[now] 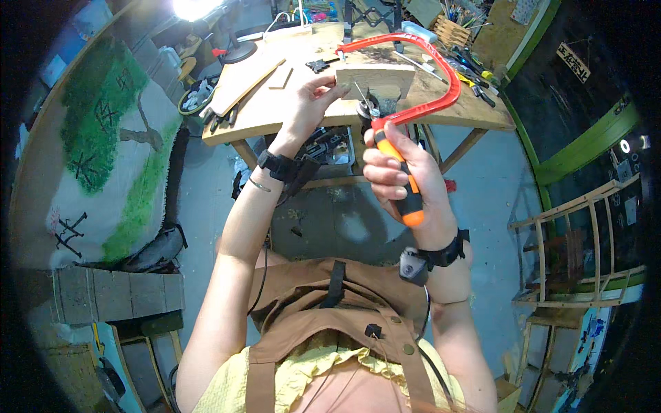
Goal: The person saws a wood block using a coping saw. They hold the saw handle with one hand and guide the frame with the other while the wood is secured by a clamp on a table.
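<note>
A coping saw [451, 69] with a red bowed frame is in my right hand [406, 168], whose fingers wrap round its orange and black handle. Its thin blade runs by a pale wooden board [375, 77] at the table's front edge; whether the teeth touch the wood I cannot tell. My left hand [318, 103] pinches the left end of this board between thumb and fingers. Just below the board, a dark round clamp part [367, 108] sits at the table edge, close to the saw's handle end.
The wooden table [268, 103] carries loose wood strips [248, 89], a small black tool [320, 65] and a lamp [237, 48]. Several pliers and hand tools [478, 86] lie at its right. Under it stands a bin of tools [330, 148]. A painted cloth [117, 158] hangs at left.
</note>
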`<state>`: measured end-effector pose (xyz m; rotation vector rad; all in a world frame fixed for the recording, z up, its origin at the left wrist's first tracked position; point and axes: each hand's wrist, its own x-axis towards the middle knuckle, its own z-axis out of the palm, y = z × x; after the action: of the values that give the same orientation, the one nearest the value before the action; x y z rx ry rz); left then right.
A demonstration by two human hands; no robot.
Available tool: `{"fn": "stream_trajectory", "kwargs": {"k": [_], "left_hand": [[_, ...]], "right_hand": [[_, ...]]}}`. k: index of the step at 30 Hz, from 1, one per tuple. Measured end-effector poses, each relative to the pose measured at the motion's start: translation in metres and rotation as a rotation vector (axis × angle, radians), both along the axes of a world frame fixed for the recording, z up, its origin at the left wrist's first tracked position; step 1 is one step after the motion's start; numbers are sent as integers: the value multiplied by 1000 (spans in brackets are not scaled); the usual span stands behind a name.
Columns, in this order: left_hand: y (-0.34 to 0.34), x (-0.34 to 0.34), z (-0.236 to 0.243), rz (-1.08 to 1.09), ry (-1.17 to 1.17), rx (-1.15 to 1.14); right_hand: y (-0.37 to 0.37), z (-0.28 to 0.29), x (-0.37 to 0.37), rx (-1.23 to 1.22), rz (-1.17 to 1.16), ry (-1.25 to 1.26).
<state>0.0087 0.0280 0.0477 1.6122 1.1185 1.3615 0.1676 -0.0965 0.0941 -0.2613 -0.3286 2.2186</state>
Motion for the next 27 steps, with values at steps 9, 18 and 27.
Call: {"fn": "stream_trajectory", "kwargs": {"k": [9, 18, 27], "left_hand": [[4, 1, -2, -18, 2, 93], [1, -5, -1, -99, -46, 52], [10, -4, -9, -71, -17, 92]], "right_hand": [[-2, 2, 1, 54, -76, -189], [41, 4, -21, 55, -102, -204], [46, 9, -27, 77, -113, -199]]}}
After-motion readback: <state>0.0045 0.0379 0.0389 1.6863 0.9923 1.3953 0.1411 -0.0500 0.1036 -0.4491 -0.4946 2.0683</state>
